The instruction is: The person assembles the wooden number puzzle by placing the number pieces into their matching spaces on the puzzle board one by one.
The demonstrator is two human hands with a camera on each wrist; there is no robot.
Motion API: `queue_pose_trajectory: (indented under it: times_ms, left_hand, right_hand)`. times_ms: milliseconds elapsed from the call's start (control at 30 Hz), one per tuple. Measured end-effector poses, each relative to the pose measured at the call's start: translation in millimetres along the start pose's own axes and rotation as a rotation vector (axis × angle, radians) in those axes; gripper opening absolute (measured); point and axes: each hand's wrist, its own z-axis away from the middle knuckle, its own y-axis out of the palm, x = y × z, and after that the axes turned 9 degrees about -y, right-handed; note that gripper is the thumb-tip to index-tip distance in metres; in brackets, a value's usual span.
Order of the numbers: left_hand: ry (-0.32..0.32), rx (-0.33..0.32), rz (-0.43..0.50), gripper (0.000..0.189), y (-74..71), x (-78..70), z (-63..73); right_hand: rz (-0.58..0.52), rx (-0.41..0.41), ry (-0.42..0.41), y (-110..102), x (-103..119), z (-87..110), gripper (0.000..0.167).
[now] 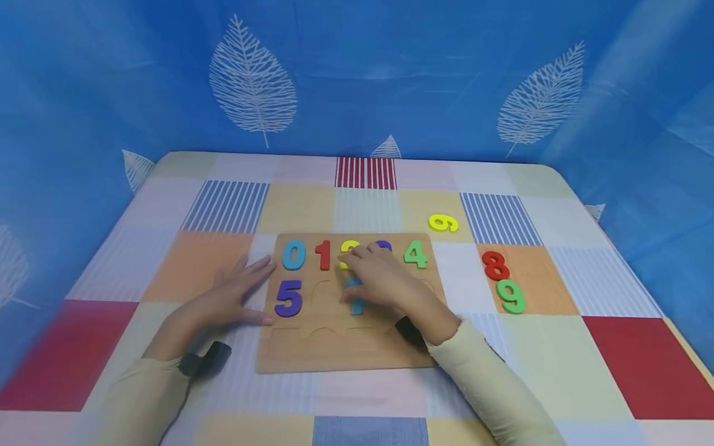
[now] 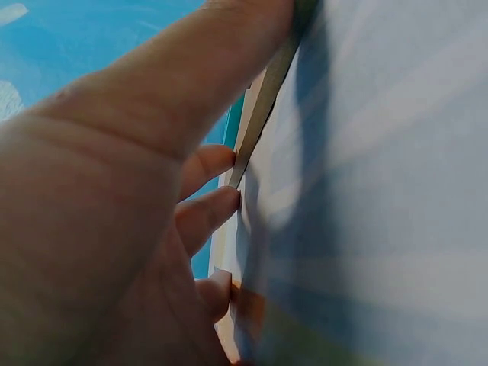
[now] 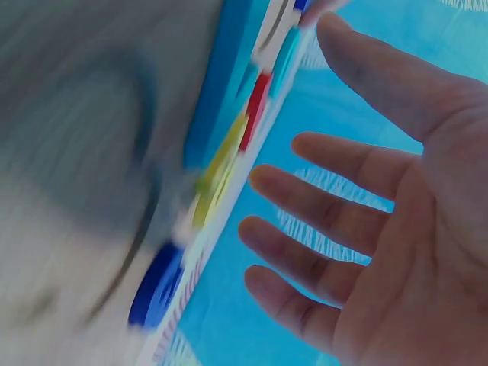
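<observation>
A wooden number board (image 1: 312, 356) lies on the table. Set along its top row are a blue 0 (image 1: 287, 255), a red 1 (image 1: 325, 255), a yellow 2 (image 1: 350, 245), a purple 3 (image 1: 383, 245) and a green 4 (image 1: 415, 254). Below them sit a purple 5 (image 1: 292, 298) and a light-blue 7 (image 1: 357, 306). My right hand (image 1: 385, 279) hovers over the 7, partly hiding it, the 2 and the 3. Its palm and spread fingers (image 3: 335, 206) hold nothing in the right wrist view. My left hand (image 1: 223, 300) rests at the board's left edge, fingertips touching it.
Right of the board lie a red 8 (image 1: 495, 265) and a green 9 (image 1: 515, 305), close together. A yellow 6 (image 1: 436, 222) lies turned sideways beyond the board's top right corner. A patchwork cloth (image 1: 223, 254) covers the table, with a blue leaf-print curtain (image 1: 390, 80) behind.
</observation>
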Motion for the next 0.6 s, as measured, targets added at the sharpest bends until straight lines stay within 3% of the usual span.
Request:
queue_pose_trajectory:
  times_ms: [233, 467, 600]
  left_hand:
    - [0.023, -0.012, 0.028, 0.102, 2.1, 5.6, 1.6]
    - [0.044, -0.018, 0.038, 0.102, 3.5, 6.8, -0.7]
    - [0.050, -0.016, 0.036, 0.101, 5.6, 7.7, -1.7]
  right_hand:
    - [0.005, -0.091, 0.035, 1.8, -38.4, 30.5, 0.062]
    - [-0.018, -0.115, 0.195, -3.5, -82.1, 64.1, 0.065]
    - [-0.047, -0.128, 0.276, -6.0, -105.9, 72.4, 0.067]
